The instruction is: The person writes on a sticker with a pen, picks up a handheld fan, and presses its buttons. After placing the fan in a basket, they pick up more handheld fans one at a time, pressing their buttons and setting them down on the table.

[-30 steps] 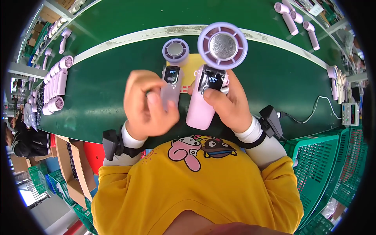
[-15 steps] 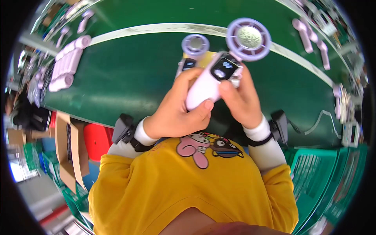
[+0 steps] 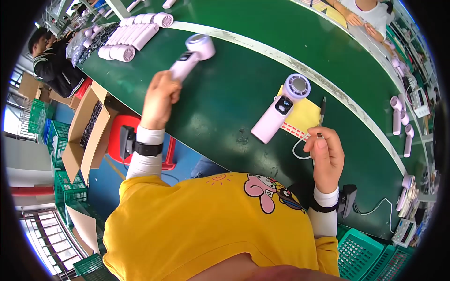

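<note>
My left hand [image 3: 161, 96] is closed round the lower handle of a pink handheld fan [image 3: 185, 65], held out over the left part of the green table, its round head pointing away. Between thumb and fingers of my right hand [image 3: 327, 157] is the metal plug of a white cable [image 3: 300, 149]. A second pink fan [image 3: 269, 122], with a dark display and a lilac ring round its head, lies in front of me, partly over a yellow sheet [image 3: 303, 114] with red marks. Beside the sheet lies a pen [image 3: 323, 111].
Rows of pink fans [image 3: 136, 36] lie at the far left. More fans [image 3: 397, 116] and a white device [image 3: 404, 232] are at the right. An open carton [image 3: 96, 136] and red stool [image 3: 123, 140] stand left, a green basket [image 3: 358, 248] lower right. A person [image 3: 370, 18] sits opposite.
My hands have parted. The left has carried a fan out to the far left; the right has let go of it and holds the cable plug. My view has turned.
</note>
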Motion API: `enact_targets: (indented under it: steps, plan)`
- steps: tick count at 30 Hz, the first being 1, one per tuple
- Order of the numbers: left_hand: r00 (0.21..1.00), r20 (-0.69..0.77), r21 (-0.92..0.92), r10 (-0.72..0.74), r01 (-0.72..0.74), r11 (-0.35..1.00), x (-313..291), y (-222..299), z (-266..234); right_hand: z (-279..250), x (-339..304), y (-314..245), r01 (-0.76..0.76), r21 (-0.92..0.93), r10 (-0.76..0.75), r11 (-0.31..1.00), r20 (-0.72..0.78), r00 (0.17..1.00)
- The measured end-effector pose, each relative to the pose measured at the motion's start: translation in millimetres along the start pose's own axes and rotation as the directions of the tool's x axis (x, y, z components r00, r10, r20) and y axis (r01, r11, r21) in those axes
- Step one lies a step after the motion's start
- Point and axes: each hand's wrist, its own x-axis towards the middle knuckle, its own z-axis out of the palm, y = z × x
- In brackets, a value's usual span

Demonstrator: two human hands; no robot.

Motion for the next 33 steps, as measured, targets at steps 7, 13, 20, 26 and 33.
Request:
enact_targets:
  steps: [7,13,20,26,33]
  plan:
    - [0.773,-0.234,0.702,0.590,-0.286,0.653,16,55,-32,-5,3,5,-0.047,-0.030,0.046,0.998,-0.013,0.999]
    - [0.588,0.316,0.940,0.744,-0.299,-0.163,29,88,-4,-5,2,5,-0.052,-0.009,0.052,0.999,-0.013,0.999]
    - [0.560,0.624,0.737,0.545,-0.654,-0.172,66,51,24,-8,0,4,-0.065,0.031,0.065,0.997,0.018,0.998]
    - [0.703,0.698,0.715,0.137,-0.696,-0.070,82,7,39,-9,0,4,-0.059,0.049,0.054,0.997,0.096,0.994]
    - [0.743,0.668,0.742,0.051,-0.669,0.035,84,15,35,-7,0,2,-0.086,0.014,0.084,0.996,0.085,0.993]
